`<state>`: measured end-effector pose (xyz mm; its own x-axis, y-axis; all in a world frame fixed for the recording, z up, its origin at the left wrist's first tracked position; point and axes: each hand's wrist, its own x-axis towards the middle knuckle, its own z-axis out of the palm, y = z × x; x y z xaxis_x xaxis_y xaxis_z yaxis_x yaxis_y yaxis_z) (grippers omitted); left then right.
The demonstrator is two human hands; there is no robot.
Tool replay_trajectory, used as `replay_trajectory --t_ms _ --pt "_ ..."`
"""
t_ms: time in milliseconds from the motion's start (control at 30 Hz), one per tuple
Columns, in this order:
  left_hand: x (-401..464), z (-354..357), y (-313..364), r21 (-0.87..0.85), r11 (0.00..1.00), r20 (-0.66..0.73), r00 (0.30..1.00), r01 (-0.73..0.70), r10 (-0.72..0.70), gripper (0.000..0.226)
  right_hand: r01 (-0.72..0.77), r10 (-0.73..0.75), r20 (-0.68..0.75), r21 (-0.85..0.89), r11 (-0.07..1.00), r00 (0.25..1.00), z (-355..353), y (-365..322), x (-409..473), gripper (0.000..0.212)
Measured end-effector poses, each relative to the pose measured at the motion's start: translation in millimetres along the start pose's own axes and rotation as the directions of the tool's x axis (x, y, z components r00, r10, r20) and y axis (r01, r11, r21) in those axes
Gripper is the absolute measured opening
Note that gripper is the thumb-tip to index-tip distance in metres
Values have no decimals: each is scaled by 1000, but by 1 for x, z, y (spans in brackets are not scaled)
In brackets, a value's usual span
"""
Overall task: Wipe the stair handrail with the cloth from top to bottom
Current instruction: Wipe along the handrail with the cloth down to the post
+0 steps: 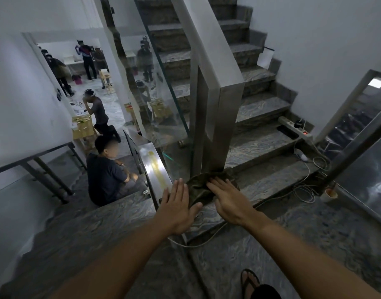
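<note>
A steel handrail (209, 39) runs down from the upper flight and ends in a vertical steel post (213, 130) at the landing. A dark green cloth (201, 186) lies bunched at the foot of that post. My right hand (228, 199) rests flat on the cloth, fingers spread. My left hand (177, 203) is flat and open beside it, fingers on the top of the lower flight's steel rail (155, 167), thumb at the cloth's edge. Neither hand grips the cloth.
A glass balustrade panel (163, 93) stands left of the post. A person sits on the lower steps (107, 175); others stand in the room below. A power strip (297, 129) and white cables (301, 190) lie on the marble stairs. My sandalled foot (250, 281) is on the landing.
</note>
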<state>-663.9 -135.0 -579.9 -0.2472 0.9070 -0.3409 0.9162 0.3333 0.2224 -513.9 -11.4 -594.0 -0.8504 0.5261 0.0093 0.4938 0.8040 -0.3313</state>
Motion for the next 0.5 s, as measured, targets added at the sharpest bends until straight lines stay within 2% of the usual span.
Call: replay_trajectory --t_ms 67,167,233,333,433,500 --pt "-2 1 -4 -11 1000 -17 1000 22 -22 75 -2 2 9 13 1000 1000 -2 1 -2 63" --pt "3 1 5 -1 999 -62 997 38 -38 72 -90 91 -20 41 995 996 -5 10 1 66" --pt "6 2 9 6 999 -84 996 37 -36 70 -121 121 -39 3 993 992 -2 6 0 71" --pt "2 7 -8 7 1000 -100 995 24 -24 70 -43 43 12 4 999 999 9 -16 -1 71" --pt "-5 7 -32 10 1000 -125 992 -2 3 91 72 -77 51 96 993 996 13 -28 -2 69" --pt "-6 2 -34 41 999 -116 993 -1 5 88 3 -1 -15 142 990 1000 7 -17 -2 60"
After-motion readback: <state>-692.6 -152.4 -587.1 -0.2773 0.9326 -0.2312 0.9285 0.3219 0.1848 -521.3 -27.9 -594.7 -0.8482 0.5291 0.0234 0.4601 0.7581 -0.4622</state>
